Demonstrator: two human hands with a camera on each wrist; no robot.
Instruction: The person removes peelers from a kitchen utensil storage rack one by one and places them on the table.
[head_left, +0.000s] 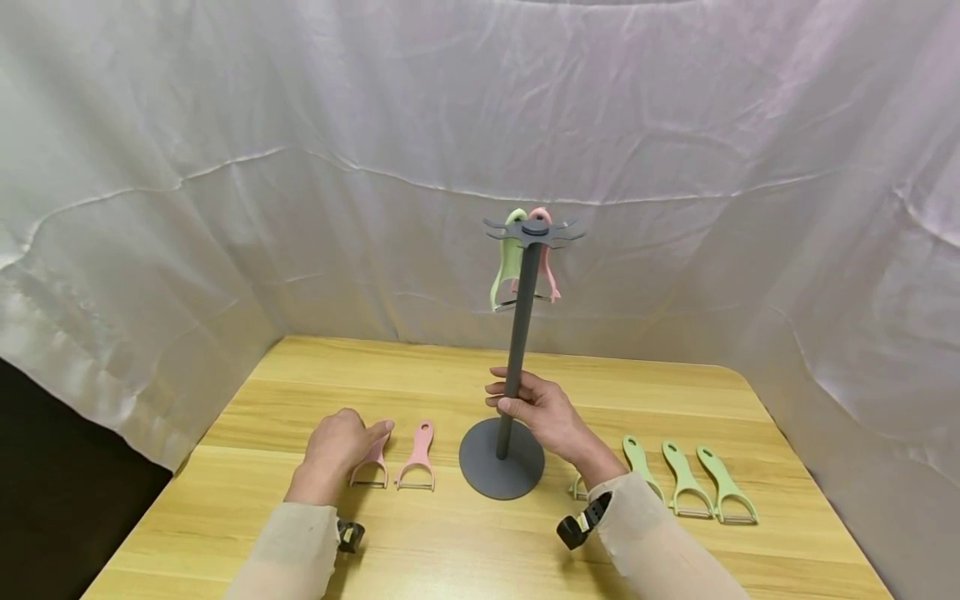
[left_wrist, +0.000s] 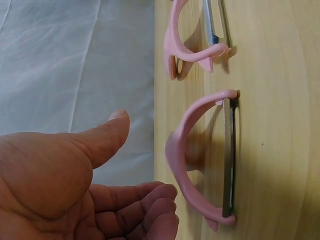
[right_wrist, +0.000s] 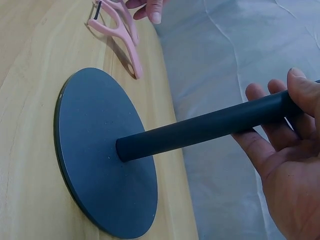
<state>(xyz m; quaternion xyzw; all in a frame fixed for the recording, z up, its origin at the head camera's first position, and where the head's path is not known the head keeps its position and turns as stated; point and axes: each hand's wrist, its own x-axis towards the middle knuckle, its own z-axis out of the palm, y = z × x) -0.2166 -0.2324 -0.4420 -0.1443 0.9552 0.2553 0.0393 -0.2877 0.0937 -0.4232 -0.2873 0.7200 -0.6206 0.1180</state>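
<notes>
A dark grey stand point(head_left: 517, 350) with a round base point(head_left: 480, 458) rises from the table. Around its pole point(right_wrist: 200, 125), my right hand point(head_left: 547, 414) has its thumb on one side and the fingers on the other. High on the stand, a green peeler point(head_left: 510, 260) and a pink peeler point(head_left: 547, 271) hang from the hooks point(head_left: 534, 233). To the left, my left hand point(head_left: 341, 446) is over a pink peeler point(left_wrist: 182, 165) lying on the table, thumb and fingers spread apart with nothing between them. Another pink peeler point(head_left: 420, 450) lies just right of it.
Several green peelers point(head_left: 684, 479) lie in a row on the right of the wooden table point(head_left: 420, 542), one partly hidden by my right forearm. A pale grey curtain point(head_left: 375, 167) encloses the table at the back and sides.
</notes>
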